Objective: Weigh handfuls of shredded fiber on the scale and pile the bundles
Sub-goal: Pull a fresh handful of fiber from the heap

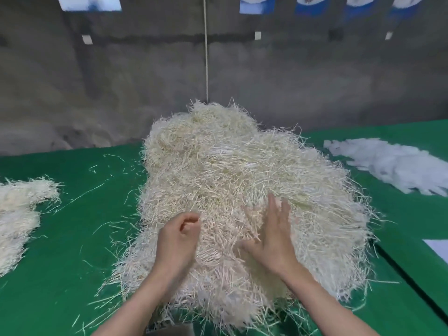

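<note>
A big heap of cream shredded fiber (230, 170) covers the middle of the green table (80, 229). My left hand (178, 238) is at the heap's near side with its fingers curled into the strands, pinching some. My right hand (272, 236) rests on the heap with straight fingers spread, slightly blurred. A dark edge, perhaps the scale (169, 329), peeks out under the heap at the bottom; most of it is hidden.
Piled fiber bundles (17, 214) lie at the left edge. A heap of white shredded material (388, 163) sits at the right rear. A white sheet (437, 248) lies at the right edge. Loose strands litter the cloth. A grey wall stands behind.
</note>
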`<state>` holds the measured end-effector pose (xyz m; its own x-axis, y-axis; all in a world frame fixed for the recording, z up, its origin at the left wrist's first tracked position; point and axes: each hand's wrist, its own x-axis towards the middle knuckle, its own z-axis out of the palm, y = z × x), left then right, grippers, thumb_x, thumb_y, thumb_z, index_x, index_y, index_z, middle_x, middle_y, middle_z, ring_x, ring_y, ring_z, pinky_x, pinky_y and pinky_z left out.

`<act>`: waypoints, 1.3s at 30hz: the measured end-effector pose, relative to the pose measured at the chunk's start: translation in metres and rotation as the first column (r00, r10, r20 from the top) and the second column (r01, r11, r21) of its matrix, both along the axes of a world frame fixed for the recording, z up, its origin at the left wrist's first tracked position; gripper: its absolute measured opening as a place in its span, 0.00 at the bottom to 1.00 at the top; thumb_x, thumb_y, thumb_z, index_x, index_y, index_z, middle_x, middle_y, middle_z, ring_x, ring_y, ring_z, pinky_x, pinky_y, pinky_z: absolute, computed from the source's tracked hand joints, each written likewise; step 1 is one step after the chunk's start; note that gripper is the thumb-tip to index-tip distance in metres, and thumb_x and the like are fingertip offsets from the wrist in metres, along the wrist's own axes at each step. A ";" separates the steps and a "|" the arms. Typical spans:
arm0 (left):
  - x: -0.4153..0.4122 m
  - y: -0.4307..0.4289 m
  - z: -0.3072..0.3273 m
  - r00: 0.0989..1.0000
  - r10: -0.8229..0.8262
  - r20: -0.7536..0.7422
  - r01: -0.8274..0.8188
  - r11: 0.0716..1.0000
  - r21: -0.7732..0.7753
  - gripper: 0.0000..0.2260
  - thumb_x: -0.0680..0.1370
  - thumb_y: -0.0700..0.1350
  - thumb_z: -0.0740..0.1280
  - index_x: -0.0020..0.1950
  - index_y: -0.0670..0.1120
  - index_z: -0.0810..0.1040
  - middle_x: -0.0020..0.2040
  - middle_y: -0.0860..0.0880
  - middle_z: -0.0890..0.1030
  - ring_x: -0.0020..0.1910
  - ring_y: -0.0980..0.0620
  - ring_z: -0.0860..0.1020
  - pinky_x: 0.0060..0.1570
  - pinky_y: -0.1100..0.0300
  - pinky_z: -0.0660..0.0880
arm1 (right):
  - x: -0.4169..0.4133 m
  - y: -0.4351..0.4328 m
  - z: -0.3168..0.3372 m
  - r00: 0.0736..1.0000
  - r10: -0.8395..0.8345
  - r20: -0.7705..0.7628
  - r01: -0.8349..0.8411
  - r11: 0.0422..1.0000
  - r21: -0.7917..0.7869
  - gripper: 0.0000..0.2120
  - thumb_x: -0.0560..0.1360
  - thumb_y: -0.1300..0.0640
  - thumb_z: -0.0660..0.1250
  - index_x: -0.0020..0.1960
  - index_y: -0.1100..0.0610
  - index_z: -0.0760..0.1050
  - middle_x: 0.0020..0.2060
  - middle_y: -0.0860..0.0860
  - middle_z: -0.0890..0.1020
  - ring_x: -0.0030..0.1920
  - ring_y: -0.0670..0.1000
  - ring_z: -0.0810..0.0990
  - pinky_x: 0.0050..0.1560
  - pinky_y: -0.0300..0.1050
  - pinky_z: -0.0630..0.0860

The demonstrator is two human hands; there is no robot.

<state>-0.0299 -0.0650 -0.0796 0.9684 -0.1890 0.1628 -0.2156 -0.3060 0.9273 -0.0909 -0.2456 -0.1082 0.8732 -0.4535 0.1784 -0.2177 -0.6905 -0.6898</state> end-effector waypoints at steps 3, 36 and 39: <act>0.015 -0.016 0.017 0.997 0.067 0.031 -0.067 0.998 -0.005 0.17 0.77 0.37 0.65 0.65 0.46 0.72 0.53 0.55 0.77 0.39 0.71 0.75 0.31 0.79 0.69 | 0.028 0.002 0.007 0.997 0.073 -0.022 -0.073 0.997 -0.015 0.64 0.63 0.47 0.77 0.68 0.35 0.22 0.69 0.46 0.22 0.73 0.52 0.36 0.67 0.47 0.62; 0.082 -0.090 0.033 0.899 -0.005 -0.437 -0.208 0.875 -0.438 0.24 0.69 0.42 0.67 0.65 0.47 0.70 0.68 0.49 0.68 0.65 0.49 0.66 0.67 0.41 0.62 | 0.082 -0.058 0.062 0.921 0.385 0.064 -0.381 0.850 0.365 0.16 0.74 0.61 0.67 0.60 0.51 0.73 0.56 0.44 0.74 0.48 0.41 0.75 0.34 0.28 0.74; 0.076 -0.090 0.045 0.766 -0.400 -0.504 0.025 0.801 -0.599 0.15 0.68 0.50 0.71 0.52 0.45 0.83 0.61 0.46 0.77 0.61 0.46 0.75 0.62 0.44 0.70 | 0.088 -0.042 0.061 0.846 0.529 0.066 -0.519 0.789 0.329 0.36 0.69 0.55 0.71 0.72 0.39 0.59 0.71 0.38 0.59 0.68 0.45 0.64 0.61 0.40 0.71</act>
<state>0.0463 -0.1553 -0.0349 0.8413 -0.4664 -0.2732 0.4235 0.2547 0.8694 -0.0025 -0.2872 -0.0475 0.9959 0.0480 0.0767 0.0901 -0.4445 -0.8912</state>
